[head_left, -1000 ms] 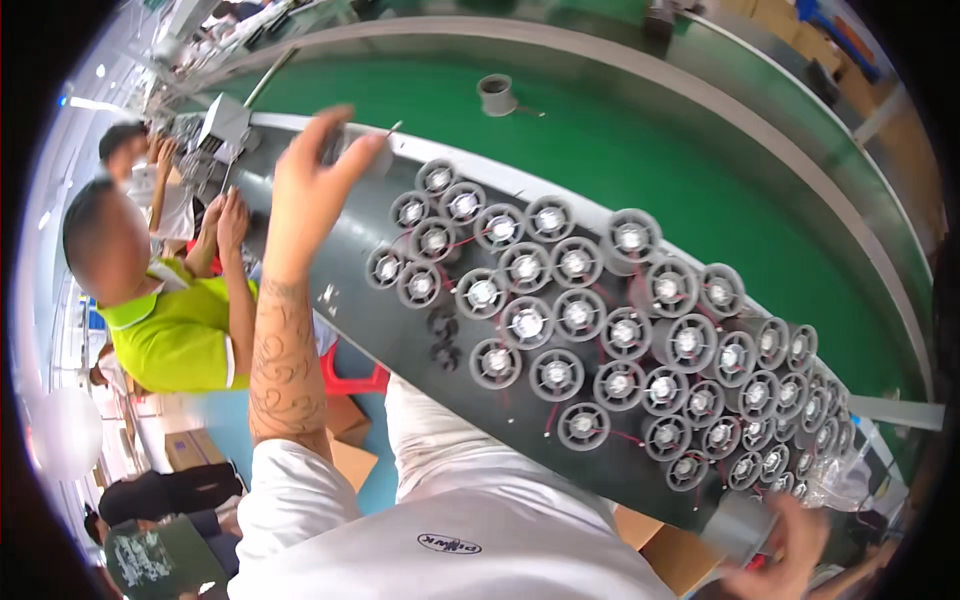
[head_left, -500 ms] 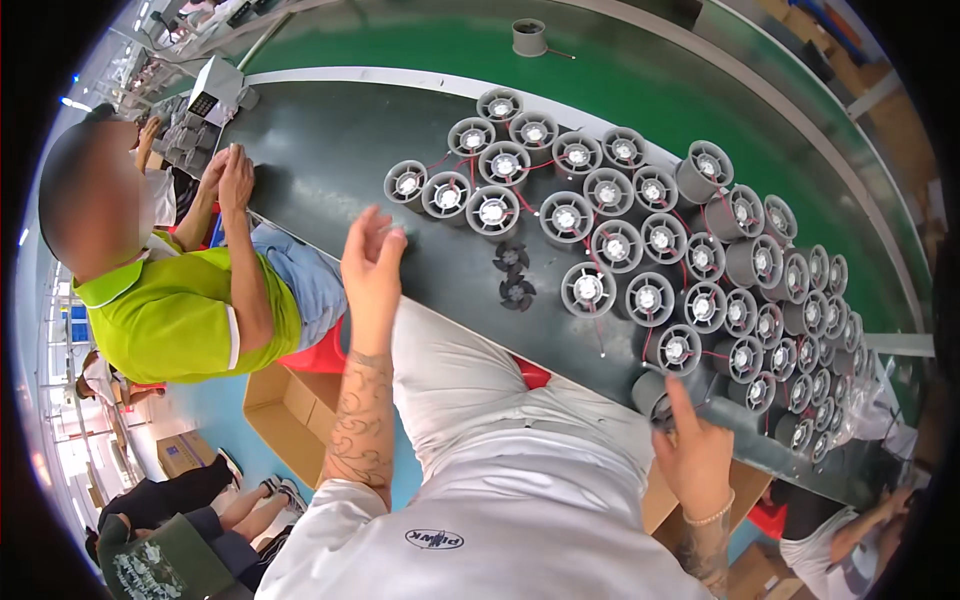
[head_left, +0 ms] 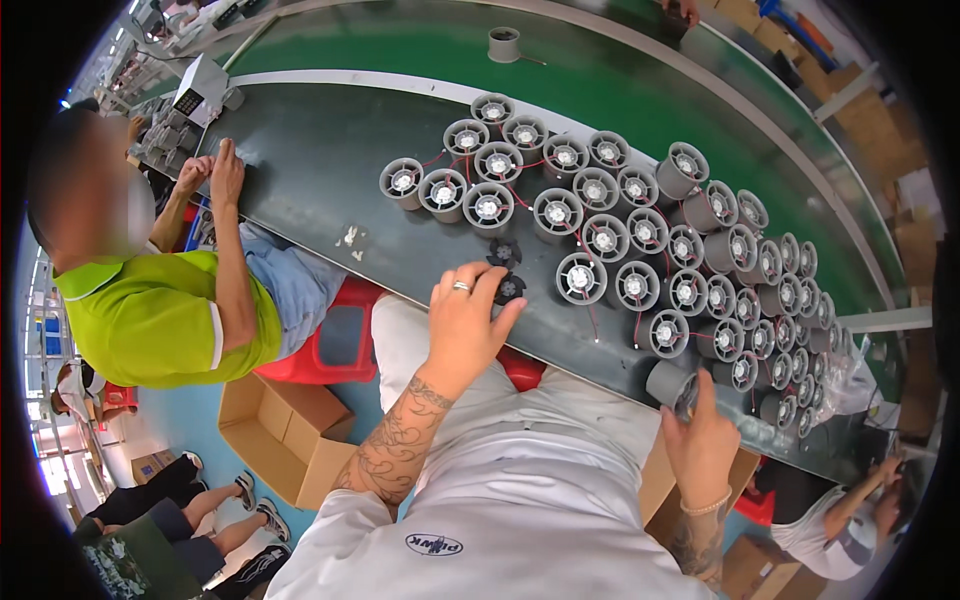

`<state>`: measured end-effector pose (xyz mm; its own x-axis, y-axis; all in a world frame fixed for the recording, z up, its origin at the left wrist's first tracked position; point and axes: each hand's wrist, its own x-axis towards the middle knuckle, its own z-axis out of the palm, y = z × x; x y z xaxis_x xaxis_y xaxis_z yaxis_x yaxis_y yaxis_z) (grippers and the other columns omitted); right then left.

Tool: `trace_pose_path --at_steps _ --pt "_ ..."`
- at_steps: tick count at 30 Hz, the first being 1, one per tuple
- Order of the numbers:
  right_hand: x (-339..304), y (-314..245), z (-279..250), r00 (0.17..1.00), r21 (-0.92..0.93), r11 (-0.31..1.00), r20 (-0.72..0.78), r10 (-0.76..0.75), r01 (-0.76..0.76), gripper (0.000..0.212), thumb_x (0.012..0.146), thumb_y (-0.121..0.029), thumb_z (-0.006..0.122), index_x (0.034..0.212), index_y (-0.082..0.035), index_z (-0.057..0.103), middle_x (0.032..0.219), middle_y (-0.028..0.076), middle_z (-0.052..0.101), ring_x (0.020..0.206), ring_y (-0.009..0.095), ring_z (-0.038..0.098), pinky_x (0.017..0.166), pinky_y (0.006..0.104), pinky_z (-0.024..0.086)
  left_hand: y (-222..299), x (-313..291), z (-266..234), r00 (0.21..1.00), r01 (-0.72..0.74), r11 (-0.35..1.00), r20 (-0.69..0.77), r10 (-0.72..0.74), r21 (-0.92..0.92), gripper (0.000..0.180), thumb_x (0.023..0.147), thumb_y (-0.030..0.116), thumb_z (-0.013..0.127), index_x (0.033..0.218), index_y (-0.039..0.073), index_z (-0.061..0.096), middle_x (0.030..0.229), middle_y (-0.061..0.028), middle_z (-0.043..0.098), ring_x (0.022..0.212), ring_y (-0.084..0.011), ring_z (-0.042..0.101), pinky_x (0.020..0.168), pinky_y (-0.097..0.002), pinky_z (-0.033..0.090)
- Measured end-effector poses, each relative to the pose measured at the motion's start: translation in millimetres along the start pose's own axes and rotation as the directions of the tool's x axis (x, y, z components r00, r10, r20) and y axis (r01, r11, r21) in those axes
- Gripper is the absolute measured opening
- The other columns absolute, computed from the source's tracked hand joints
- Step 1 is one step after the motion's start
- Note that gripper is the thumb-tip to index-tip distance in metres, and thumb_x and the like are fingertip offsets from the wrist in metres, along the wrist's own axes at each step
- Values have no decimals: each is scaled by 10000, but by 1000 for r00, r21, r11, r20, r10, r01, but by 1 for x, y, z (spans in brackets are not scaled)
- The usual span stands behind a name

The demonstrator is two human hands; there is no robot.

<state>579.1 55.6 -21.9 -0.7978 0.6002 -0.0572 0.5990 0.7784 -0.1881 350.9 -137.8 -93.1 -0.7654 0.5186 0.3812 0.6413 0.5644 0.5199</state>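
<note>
Two black fan blade wheels lie on the dark table close to its near edge. The thumb and fingers of my left hand (head_left: 468,315) close around the nearer fan wheel (head_left: 510,289), hiding part of it. Just beyond sits the farther fan wheel (head_left: 503,253). On the right, a grey cylindrical fan housing (head_left: 668,384) lies tilted at the table edge. My right hand (head_left: 702,445) has its thumb and index finger at that housing's open end, gripping it; the other fingers are curled and partly hidden.
Many grey fan housings (head_left: 605,238) with red wires crowd the middle and right of the table (head_left: 320,150). White scraps (head_left: 350,238) lie left of my left hand. A co-worker in a green shirt (head_left: 160,315) sits at left. One housing (head_left: 504,45) stands on the green belt (head_left: 400,50).
My left hand has moved right and closed on the nearer fan wheel. The housing by my right hand now tilts with its open end toward my fingers. My view has shifted slightly.
</note>
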Motion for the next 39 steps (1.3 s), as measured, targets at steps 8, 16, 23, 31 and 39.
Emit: trace_pose_path --at_steps 8,16,23,31,39 --pt "16 -5 1 999 43 999 -32 33 -32 676 699 -192 741 1282 -60 426 675 166 621 607 378 601 546 452 461 4 0 -8 934 353 853 196 -299 -384 405 693 21 757 1050 24 566 912 -71 589 715 -146 554 602 -274 468" --pt "16 -7 2 999 -26 999 -35 38 -39 742 712 -129 727 1356 -52 367 578 147 552 538 362 565 521 426 451 56 11 -20 742 645 84 595 -310 -760 535 727 -81 685 1212 17 480 976 -61 577 799 -93 578 653 -209 499" --pt "12 -30 -21 991 680 721 -73 -116 135 333 760 21 637 1091 36 610 602 -43 458 518 8 340 476 183 259 96 10 -38 680 732 76 718 -150 -677 673 694 -124 711 1259 52 390 978 -93 614 918 -139 612 714 -237 518" --pt "45 -54 -20 951 875 460 1 -310 149 160 757 53 647 915 28 640 660 18 590 499 16 416 465 162 306 102 15 -50 697 632 478 718 -4 -610 712 736 -19 707 1330 72 325 1008 -73 628 891 -75 584 725 -219 466" --pt "30 -68 -14 999 970 242 -39 33 30 55 825 26 605 869 6 579 637 -61 509 530 -20 379 474 156 288 91 4 -49 681 728 -141 731 37 -671 527 820 -12 634 1307 -4 434 1194 -138 576 1021 -171 586 844 -313 523"
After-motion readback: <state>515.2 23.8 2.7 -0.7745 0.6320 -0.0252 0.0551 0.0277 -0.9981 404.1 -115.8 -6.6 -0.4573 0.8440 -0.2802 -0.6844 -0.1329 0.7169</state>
